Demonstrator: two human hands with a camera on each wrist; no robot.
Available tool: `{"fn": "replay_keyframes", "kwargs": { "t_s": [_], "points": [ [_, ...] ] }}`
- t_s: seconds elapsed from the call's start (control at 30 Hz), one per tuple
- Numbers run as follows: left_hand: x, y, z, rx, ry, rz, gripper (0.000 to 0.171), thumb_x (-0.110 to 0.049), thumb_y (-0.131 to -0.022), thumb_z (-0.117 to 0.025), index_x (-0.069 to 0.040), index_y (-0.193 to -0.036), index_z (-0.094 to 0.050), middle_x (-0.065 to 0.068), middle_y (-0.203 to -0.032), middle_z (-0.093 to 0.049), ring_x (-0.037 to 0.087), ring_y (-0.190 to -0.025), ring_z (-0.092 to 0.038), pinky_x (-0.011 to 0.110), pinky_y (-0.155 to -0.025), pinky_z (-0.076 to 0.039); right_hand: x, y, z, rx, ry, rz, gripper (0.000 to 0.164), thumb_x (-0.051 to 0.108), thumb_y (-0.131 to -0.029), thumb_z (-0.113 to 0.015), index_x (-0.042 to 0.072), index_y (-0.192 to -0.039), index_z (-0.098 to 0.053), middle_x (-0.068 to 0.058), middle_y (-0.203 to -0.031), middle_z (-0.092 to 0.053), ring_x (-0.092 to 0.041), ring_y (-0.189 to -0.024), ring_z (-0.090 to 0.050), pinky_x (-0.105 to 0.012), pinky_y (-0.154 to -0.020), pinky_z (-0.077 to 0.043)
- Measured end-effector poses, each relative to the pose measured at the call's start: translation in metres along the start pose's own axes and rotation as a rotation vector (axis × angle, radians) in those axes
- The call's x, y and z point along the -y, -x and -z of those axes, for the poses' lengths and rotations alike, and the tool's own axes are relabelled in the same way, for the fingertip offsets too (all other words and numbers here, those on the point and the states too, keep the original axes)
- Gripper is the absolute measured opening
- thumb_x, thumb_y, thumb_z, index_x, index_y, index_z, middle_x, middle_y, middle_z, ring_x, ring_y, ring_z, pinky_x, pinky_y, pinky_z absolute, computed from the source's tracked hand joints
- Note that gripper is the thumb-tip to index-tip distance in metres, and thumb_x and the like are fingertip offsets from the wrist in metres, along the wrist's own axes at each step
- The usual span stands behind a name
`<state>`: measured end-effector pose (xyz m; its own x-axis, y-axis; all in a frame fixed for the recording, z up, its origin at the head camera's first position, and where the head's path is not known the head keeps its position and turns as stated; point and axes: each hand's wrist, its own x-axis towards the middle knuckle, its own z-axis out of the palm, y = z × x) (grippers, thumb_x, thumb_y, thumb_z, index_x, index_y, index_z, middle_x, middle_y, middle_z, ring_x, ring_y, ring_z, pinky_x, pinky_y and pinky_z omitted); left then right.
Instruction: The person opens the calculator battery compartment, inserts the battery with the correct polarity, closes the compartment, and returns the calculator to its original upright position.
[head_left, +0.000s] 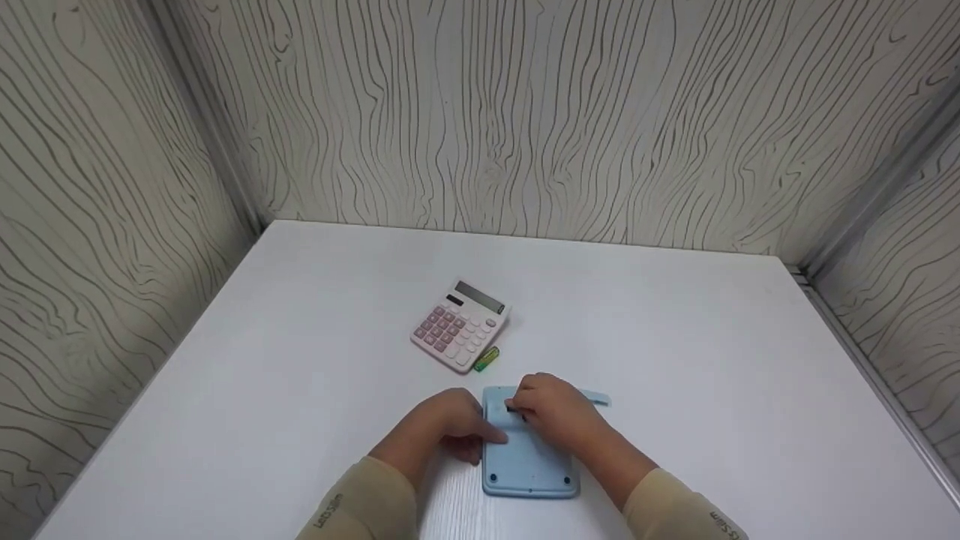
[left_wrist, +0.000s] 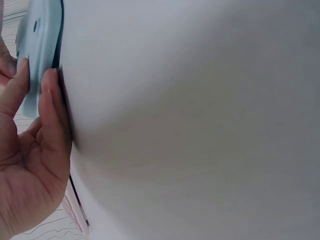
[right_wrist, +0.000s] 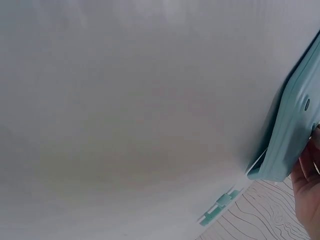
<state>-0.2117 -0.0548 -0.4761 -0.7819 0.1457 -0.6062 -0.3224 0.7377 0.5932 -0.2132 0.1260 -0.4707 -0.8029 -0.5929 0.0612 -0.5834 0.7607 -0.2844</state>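
Left hand (head_left: 459, 420), one digit (head_left: 495, 434) outstretched; right hand (head_left: 553, 406) curled, fingertips (head_left: 516, 403) bunched (bare forearms (head_left: 619, 459) angling inward).

Left hand (head_left: 459, 424) gripping the left edge of a light-blue device (head_left: 529, 461), right hand (head_left: 553, 411) bent over its far end, light-blue strip (head_left: 600, 398) to the right, green battery (head_left: 486, 358) beside a pink calculator (head_left: 461, 328), white table (head_left: 300, 337), wood-grain-patterned walls (head_left: 495, 112).
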Motion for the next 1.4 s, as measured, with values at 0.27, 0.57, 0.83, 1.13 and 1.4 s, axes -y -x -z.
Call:
{"fn": "replay_keyframes", "kwargs": {
  "t_s": [0.27, 0.57, 0.83, 1.13, 1.4],
  "points": [
    [0.0003, 0.0001, -0.0009, -0.001, 0.024, -0.005, 0.031, -0.034, -0.066, -0.08, -0.007, -0.067, -0.066, 0.007, -0.059, -0.065, 0.015, -0.048, -0.06, 0.022, -0.044, -0.043, -0.0002, -0.001, -0.0002, 0.013, -0.013, -0.044, 0.017, 0.014, -0.085, -0.062, 0.019, -0.099, -0.07, 0.013, -0.08, -0.054, -0.004, -0.075, -0.048, -0.023, -0.07, -0.047],
    [-0.0027, 0.0013, -0.0007, -0.006, 0.024, 0.008, 0.032, -0.035, -0.066, -0.08, -0.007, -0.069, -0.065, 0.007, -0.061, -0.066, 0.015, -0.049, -0.061, 0.021, -0.043, -0.043, -0.004, 0.0018, -0.0011, -0.003, -0.017, -0.048, 0.015, 0.016, -0.085, -0.062, 0.02, -0.097, -0.07, 0.015, -0.077, -0.049, -0.004, -0.073, -0.044, -0.021, -0.066, -0.045],
    [-0.0037, 0.0051, -0.0005, -0.027, 0.007, 0.013, 0.032, -0.035, -0.065, -0.08, -0.008, -0.069, -0.065, 0.007, -0.061, -0.066, 0.015, -0.05, -0.062, 0.022, -0.045, -0.044, 0.001, 0.0007, 0.0032, 0.02, 0.002, -0.064, 0.015, 0.015, -0.085, -0.062, 0.019, -0.097, -0.072, 0.013, -0.074, -0.047, -0.005, -0.07, -0.043, -0.019, -0.063, -0.043],
    [-0.0014, 0.0046, -0.0005, -0.028, 0.0, -0.02, 0.03, -0.034, -0.067, -0.08, -0.008, -0.066, -0.067, 0.006, -0.058, -0.065, 0.015, -0.049, -0.06, 0.024, -0.045, -0.043, 0.0043, 0.0012, 0.0026, 0.015, 0.075, -0.059, 0.019, 0.01, -0.084, -0.063, 0.02, -0.098, -0.072, 0.012, -0.074, -0.048, -0.004, -0.069, -0.042, -0.017, -0.063, -0.044],
    [-0.0038, 0.0053, -0.0017, -0.02, 0.003, -0.002, 0.03, -0.034, -0.066, -0.08, -0.008, -0.067, -0.066, 0.006, -0.058, -0.065, 0.015, -0.05, -0.061, 0.022, -0.045, -0.044, 0.0056, 0.0002, 0.0043, 0.05, 0.038, -0.111, 0.017, 0.013, -0.085, -0.062, 0.019, -0.097, -0.072, 0.012, -0.072, -0.045, -0.005, -0.067, -0.043, -0.017, -0.059, -0.042]
  ]
}}
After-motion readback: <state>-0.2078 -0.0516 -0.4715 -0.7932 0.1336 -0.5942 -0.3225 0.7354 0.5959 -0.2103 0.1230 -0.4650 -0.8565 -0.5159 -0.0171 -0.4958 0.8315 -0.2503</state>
